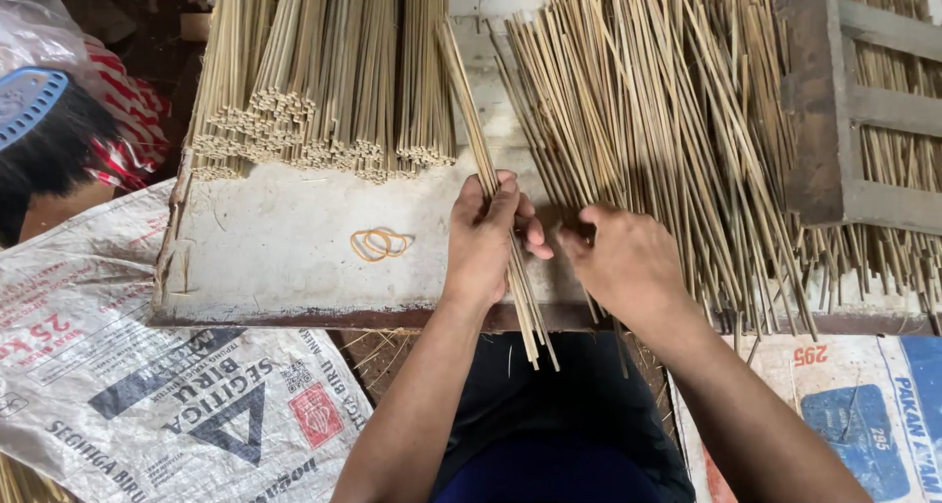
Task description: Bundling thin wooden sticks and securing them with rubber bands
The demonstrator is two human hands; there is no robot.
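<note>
While you are looking down at the worn board, your left hand is gripping a slim handful of bamboo sticks. Your fingers are curling around that handful from the left, with the thumb lying on the far side, so the grip is closed on the sticks. The handful is running slantwise through your fist: its upper end is reaching up and away past your fingertips toward the stacked bundles, and its lower end is sticking out below your wrist, over the board's near edge and above your dark-clothed lap.

Your right hand is lying just beside the left, knuckles up, with its fingertips pressing into the near ends of the loose pile of sticks. The fingers are bent downward, but whether they are actually pinching any sticks cannot be told, because the back of the hand is hiding them. The loose pile is fanning out up and to the right of those fingers, spreading across the board.

Well to the left of your left fingers, a few orange rubber bands are lying in a small tangle on the bare board. Above them, neatly squared bundles of sticks are lying side by side, cut ends facing you. To the far right of your right fingers, a wooden crate is resting over more sticks. Printed woven sacks are spreading beneath the board on both sides.
</note>
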